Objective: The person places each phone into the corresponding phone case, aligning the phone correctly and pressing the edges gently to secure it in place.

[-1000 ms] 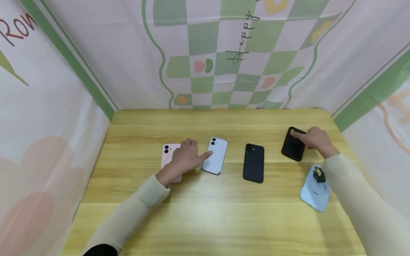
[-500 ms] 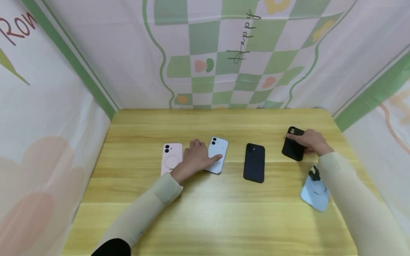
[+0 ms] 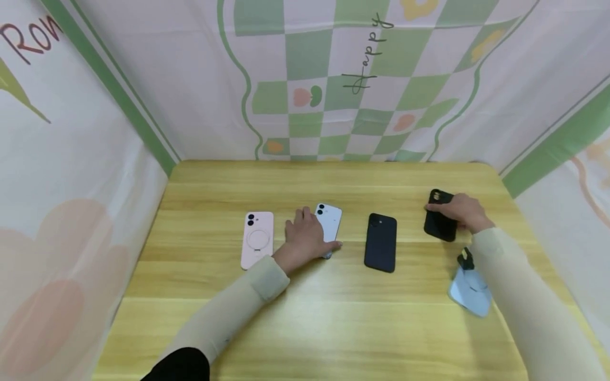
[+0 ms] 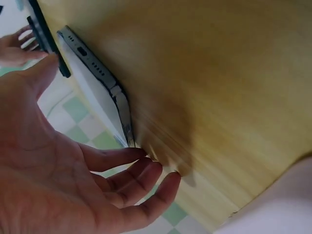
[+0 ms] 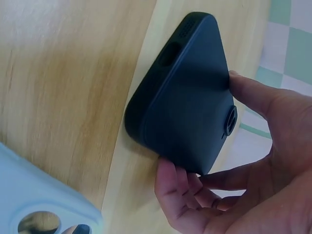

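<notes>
My left hand (image 3: pixel 306 233) reaches over a white phone (image 3: pixel 331 218), its fingers by the phone's left long edge and its thumb spread across the lower end. In the left wrist view the fingertips are by one corner of the white phone (image 4: pixel 92 87), loosely bent; whether they touch it is hard to tell. At the far right, my right hand (image 3: pixel 462 210) grips a black phone case (image 3: pixel 439 225) with thumb and fingers on opposite long sides. Close up in the right wrist view, the black case (image 5: pixel 190 92) shows its port cutout and camera opening, tilted off the wood.
A pink phone case with a ring (image 3: pixel 257 241) lies left of the left hand. Between the hands lies a dark phone (image 3: pixel 380 243). A light blue phone case (image 3: pixel 469 293) is partly under the right forearm. Checkered cloth (image 3: pixel 329 79) hangs behind the table (image 3: pixel 305 328).
My left hand has moved right, off the pink case and over the white phone. The right hand's thumb has shifted across the black case to its left edge.
</notes>
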Motion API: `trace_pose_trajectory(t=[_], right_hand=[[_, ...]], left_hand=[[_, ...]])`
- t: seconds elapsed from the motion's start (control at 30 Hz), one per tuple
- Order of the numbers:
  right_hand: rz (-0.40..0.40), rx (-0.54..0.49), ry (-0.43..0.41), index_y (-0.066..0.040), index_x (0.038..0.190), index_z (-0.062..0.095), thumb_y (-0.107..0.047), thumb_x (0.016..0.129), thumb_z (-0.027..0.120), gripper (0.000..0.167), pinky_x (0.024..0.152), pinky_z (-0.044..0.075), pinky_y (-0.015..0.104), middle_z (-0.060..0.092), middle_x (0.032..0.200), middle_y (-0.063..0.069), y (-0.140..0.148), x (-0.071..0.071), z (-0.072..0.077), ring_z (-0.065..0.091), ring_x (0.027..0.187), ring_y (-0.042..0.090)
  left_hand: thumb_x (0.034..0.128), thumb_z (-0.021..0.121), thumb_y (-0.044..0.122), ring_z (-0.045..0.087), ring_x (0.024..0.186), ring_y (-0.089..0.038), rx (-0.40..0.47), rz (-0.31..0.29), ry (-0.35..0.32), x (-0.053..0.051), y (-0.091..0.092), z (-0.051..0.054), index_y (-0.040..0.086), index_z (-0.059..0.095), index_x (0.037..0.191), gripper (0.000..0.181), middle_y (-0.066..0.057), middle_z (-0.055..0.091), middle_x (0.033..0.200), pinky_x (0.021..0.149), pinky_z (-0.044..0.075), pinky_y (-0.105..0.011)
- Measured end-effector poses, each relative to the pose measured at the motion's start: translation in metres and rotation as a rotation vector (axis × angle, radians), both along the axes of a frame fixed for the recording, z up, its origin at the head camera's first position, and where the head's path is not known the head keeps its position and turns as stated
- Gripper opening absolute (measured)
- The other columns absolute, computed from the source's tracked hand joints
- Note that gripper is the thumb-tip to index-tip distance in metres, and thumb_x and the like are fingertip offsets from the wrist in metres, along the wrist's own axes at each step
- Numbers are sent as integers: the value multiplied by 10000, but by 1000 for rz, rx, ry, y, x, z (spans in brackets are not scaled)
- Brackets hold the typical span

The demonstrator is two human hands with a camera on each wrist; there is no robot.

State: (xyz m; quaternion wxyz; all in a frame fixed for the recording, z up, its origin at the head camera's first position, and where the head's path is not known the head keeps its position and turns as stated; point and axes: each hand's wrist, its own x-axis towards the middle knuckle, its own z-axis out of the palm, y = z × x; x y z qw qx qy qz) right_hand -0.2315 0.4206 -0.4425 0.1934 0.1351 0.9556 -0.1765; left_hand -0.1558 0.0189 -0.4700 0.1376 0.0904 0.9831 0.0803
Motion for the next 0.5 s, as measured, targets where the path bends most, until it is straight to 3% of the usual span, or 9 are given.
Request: trace_pose_trajectory(t=[0.1,0.27,0.5], right_hand=[[-2,-2,-10,262,1231,484,-631,939,669,958,592,599,392,598,918,279,-1,0,1,623,666,296],[-28,-11,-18,306,1327,406,-594,952,688,1015,638,616,412,561,1074,367,-5,1,4,634,773,351],[-24,41,2,327,1343,390,-617,929,705,1077,591,559,363,530,1130,420,-4,1,2,589,771,352]], left_hand=[[839,697,804,474,1204,-277,-13,-8,9,0,2,0,-17,626,1235,915,-139,499,1299,905,528,-452],[859,784,666,482,1102,-259,-2,-17,14,-2,1,3,-11,633,1170,760,-125,494,1191,821,530,-408],[836,894,447,462,1059,-267,147,28,-20,-7,1,5,-40,603,1186,666,-144,474,1196,751,541,-372]])
